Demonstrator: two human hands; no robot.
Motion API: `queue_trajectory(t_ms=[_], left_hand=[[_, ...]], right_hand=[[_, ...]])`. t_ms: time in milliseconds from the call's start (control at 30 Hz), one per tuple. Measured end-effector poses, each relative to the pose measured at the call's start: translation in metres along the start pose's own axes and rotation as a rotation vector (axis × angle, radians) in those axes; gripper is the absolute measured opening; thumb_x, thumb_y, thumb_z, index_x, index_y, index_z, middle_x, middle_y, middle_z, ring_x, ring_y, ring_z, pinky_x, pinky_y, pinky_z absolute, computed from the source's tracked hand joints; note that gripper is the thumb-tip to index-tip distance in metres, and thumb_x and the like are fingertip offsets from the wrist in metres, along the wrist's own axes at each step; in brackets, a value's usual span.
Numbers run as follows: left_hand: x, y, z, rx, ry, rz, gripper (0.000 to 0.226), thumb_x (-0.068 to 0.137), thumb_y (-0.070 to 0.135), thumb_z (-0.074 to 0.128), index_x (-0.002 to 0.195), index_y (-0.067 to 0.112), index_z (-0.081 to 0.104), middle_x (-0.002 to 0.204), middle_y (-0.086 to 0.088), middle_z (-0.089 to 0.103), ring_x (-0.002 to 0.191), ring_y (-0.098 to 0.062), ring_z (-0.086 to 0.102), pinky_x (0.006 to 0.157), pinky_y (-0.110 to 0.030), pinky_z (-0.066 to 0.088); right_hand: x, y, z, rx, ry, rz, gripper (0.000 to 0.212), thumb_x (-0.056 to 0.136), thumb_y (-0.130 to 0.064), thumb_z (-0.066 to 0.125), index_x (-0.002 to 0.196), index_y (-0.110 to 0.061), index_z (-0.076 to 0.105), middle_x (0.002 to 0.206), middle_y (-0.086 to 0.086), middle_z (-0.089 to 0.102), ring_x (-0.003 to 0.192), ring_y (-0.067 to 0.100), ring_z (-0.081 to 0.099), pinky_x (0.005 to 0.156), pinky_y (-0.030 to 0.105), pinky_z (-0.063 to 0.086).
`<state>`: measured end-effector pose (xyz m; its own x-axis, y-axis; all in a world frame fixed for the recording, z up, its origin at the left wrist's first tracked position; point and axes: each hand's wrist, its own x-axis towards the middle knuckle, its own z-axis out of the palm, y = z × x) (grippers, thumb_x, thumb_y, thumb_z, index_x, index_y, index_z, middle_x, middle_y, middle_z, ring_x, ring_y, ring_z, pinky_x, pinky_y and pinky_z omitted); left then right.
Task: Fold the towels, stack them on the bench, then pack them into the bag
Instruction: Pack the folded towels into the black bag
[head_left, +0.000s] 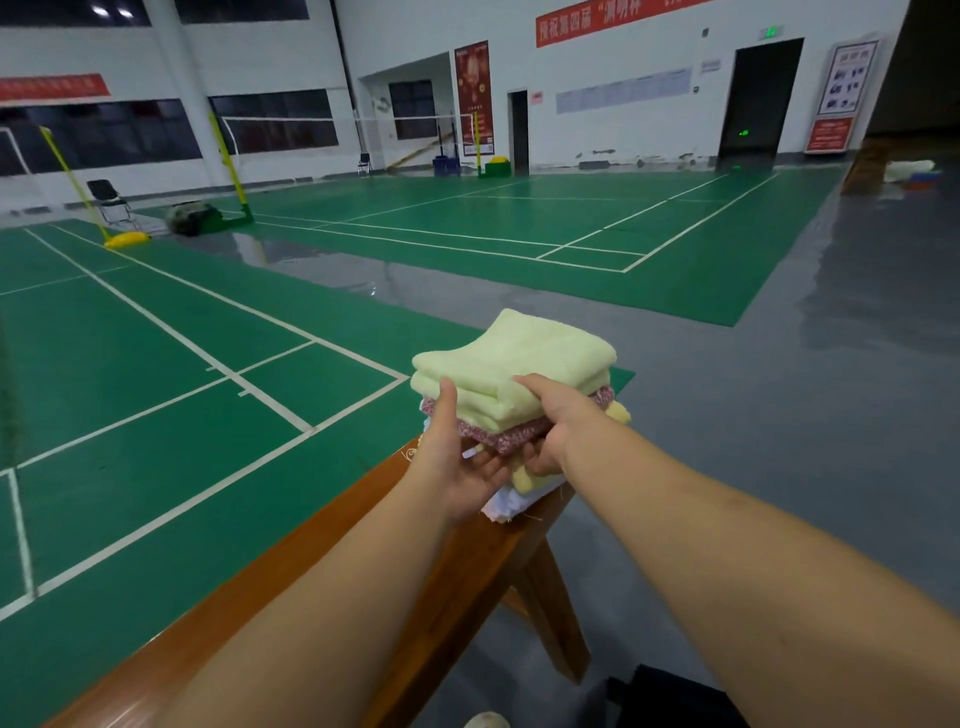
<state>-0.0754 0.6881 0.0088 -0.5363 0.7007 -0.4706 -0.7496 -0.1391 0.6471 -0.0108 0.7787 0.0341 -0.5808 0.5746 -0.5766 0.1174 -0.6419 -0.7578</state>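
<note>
**Mia:** Soft, pale green folded towel (511, 364) on top! It sits on a pile of folded towels (506, 410) in the middle of the frame.

**Ben:** What is under it?

**Mia:** A red and white patterned towel (506, 435), then a yellow one (524, 480), then a white one (501, 504) at the bottom. The pile sits at the far end of the long brown wooden bench (291, 566).

**Ben:** What are the hands doing?

**Mia:** The left hand (457, 457) holds the left side of the pile, thumb up on the green towel, fingers tucked in under the patterned one. The right hand (553, 421) holds the right side the same way, thumb on top, fingers curled under.

**Ben:** So the folding is done?

**Mia:** I think so. All the towels I can see are folded and stacked. Packing is what is left.

**Ben:** Where is the bag?

**Mia:** A dark thing (675, 696) is on the grey floor at the bottom right of the frame. It may be the bag, but I cannot tell. No towel is in it yet.
</note>
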Motion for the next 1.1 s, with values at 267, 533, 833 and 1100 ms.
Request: queue_trajectory(t_ms=[267, 533, 833, 1100], left_hand=[[0.015, 0.01, 0.017, -0.085, -0.072, 0.154, 0.069, 0.082, 0.064, 0.058, 0.12, 0.007, 0.058, 0.114, -0.02, 0.066, 0.101, -0.036, 0.065, 0.084, -0.05, 0.054], [-0.009, 0.023, 0.045, -0.075, -0.112, 0.242, 0.028, 0.089, 0.027, 0.067, 0.101, 0.003, 0.059, 0.088, -0.017, 0.07, 0.087, -0.032, 0.066, 0.086, -0.054, 0.051], [-0.049, -0.022, 0.114, 0.254, -0.222, 0.274, 0.041, 0.086, 0.011, 0.064, 0.126, 0.003, 0.056, 0.105, -0.013, 0.07, 0.085, -0.026, 0.069, 0.078, -0.047, 0.056], [-0.061, -0.138, 0.143, 0.6, -0.553, -0.081, 0.015, 0.087, 0.011, 0.057, 0.1, 0.007, 0.063, 0.082, -0.005, 0.073, 0.074, -0.018, 0.071, 0.067, -0.03, 0.058]], right_hand=[[0.007, -0.007, -0.001, 0.242, -0.14, -0.152, 0.035, 0.078, -0.016, 0.072, 0.109, -0.006, 0.058, 0.092, 0.015, 0.067, 0.074, 0.029, 0.065, 0.056, 0.035, 0.055], [-0.005, -0.015, -0.019, 0.278, -0.301, -0.383, 0.08, 0.056, -0.016, 0.082, 0.13, -0.017, 0.051, 0.115, 0.011, 0.068, 0.101, 0.03, 0.066, 0.076, 0.046, 0.058], [-0.073, 0.01, -0.139, 0.63, -0.337, -0.465, 0.091, 0.041, -0.066, 0.081, 0.112, -0.014, 0.061, 0.102, 0.007, 0.07, 0.093, 0.022, 0.066, 0.083, 0.036, 0.052], [-0.081, 0.108, -0.305, 1.005, 0.024, -0.372, 0.047, 0.094, -0.043, 0.039, 0.086, -0.012, 0.074, 0.087, 0.011, 0.073, 0.071, 0.031, 0.071, 0.053, 0.048, 0.056]])
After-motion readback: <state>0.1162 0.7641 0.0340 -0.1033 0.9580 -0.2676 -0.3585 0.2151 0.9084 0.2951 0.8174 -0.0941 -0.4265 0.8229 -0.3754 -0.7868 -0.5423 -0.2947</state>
